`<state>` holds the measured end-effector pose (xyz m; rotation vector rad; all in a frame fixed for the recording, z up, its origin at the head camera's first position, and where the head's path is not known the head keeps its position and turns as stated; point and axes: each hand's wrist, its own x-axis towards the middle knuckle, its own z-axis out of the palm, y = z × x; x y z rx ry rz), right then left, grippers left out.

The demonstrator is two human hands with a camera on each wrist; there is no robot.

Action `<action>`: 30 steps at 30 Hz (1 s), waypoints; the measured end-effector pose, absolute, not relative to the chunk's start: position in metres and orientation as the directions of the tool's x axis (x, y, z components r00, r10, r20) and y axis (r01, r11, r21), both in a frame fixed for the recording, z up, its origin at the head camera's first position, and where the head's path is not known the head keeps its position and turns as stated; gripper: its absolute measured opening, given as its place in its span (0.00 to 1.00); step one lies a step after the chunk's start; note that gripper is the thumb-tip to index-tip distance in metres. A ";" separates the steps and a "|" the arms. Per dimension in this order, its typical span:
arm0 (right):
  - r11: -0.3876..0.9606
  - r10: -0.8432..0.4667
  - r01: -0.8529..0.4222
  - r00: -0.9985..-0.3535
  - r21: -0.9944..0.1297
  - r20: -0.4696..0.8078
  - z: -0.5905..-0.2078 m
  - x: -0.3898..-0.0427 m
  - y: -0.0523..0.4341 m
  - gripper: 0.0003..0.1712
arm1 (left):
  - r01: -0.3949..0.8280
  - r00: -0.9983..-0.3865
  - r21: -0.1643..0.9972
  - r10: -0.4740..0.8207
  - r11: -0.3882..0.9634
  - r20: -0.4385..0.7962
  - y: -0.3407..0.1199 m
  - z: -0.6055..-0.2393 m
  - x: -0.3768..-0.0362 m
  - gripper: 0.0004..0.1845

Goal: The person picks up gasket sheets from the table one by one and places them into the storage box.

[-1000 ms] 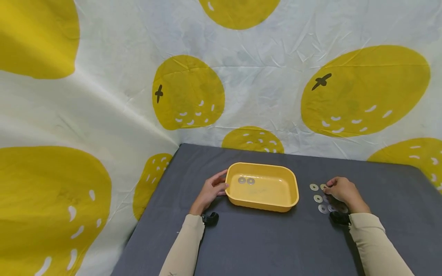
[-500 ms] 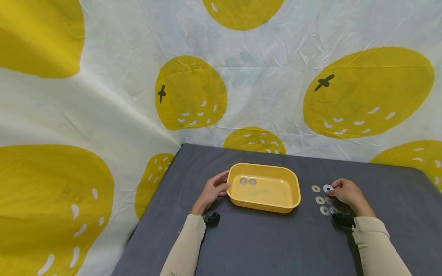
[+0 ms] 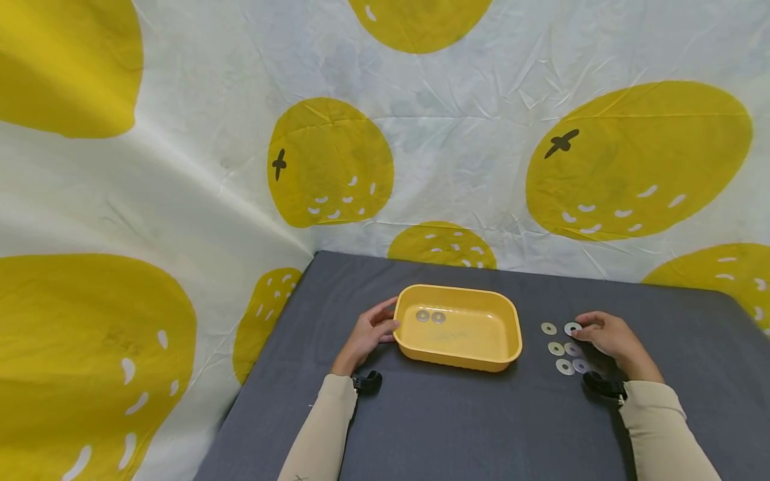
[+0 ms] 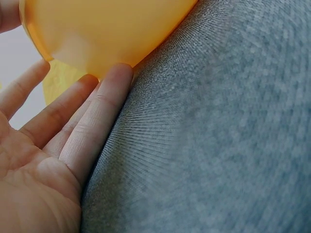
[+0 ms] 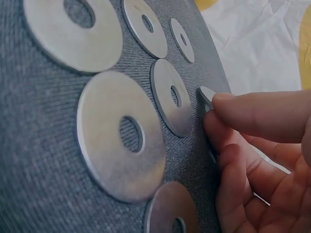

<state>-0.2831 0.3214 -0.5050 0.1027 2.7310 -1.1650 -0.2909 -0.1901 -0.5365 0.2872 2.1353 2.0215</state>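
Note:
My left hand rests against the left end of a yellow plastic tray, its fingers mostly straight and their tips touching the outer wall in the left wrist view. Inside the tray lie two metal washers side by side. To the tray's right, my right hand pinches another washer between thumb and fingers; in the right wrist view it is seen nearly edge-on and partly hidden. Several flat washers lie in rough rows on the cloth beside that hand, close together or touching.
Dark grey cloth covers the table. A white curtain with yellow fruit shapes hangs behind the table and along its left side. Black wrist straps sit on both forearms.
The right hand has taken hold of the far-row washer and moved it slightly right; its face now looks brighter. The left hand and tray have stayed put.

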 end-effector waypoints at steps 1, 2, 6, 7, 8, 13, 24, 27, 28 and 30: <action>0.688 -0.004 0.134 -0.982 -0.713 -0.189 -0.505 -0.282 0.322 0.31 | 0.012 -0.964 0.999 0.267 0.053 -0.003 -0.190 -0.536 -0.291 0.30; 0.683 -0.001 0.140 -0.981 -0.716 -0.193 -0.505 -0.281 0.322 0.32 | 0.012 -0.963 0.999 0.269 0.051 -0.002 -0.190 -0.537 -0.291 0.30; 0.664 0.019 0.168 -0.978 -0.729 -0.208 -0.505 -0.278 0.321 0.32 | 0.015 -0.961 0.999 0.277 0.043 0.003 -0.191 -0.537 -0.290 0.30; 0.659 0.021 0.168 -0.978 -0.733 -0.206 -0.506 -0.277 0.321 0.31 | 0.015 -0.961 0.999 0.277 0.043 0.003 -0.191 -0.537 -0.289 0.30; 0.655 0.023 0.169 -0.979 -0.736 -0.204 -0.507 -0.276 0.321 0.31 | 0.015 -0.961 0.999 0.276 0.043 0.003 -0.191 -0.537 -0.289 0.30; 0.642 0.049 0.153 -0.986 -0.752 -0.159 -0.512 -0.275 0.321 0.31 | 0.010 -0.965 0.998 0.261 0.059 -0.005 -0.190 -0.538 -0.289 0.30; 0.523 0.153 0.127 -0.987 -0.843 -0.054 -0.506 -0.275 0.307 0.32 | 0.008 -0.966 0.998 0.258 0.067 -0.010 -0.191 -0.538 -0.291 0.30; 0.509 0.146 0.112 -0.988 -0.854 -0.043 -0.495 -0.269 0.297 0.32 | 0.010 -0.965 0.997 0.263 0.070 -0.008 -0.191 -0.537 -0.291 0.29; 0.507 0.140 0.103 -0.990 -0.856 -0.036 -0.492 -0.267 0.293 0.32 | 0.012 -0.965 0.997 0.263 0.070 -0.007 -0.191 -0.538 -0.291 0.29; 0.500 0.125 0.086 -0.992 -0.862 -0.026 -0.486 -0.263 0.286 0.33 | 0.011 -0.965 0.998 0.263 0.067 -0.007 -0.191 -0.538 -0.291 0.29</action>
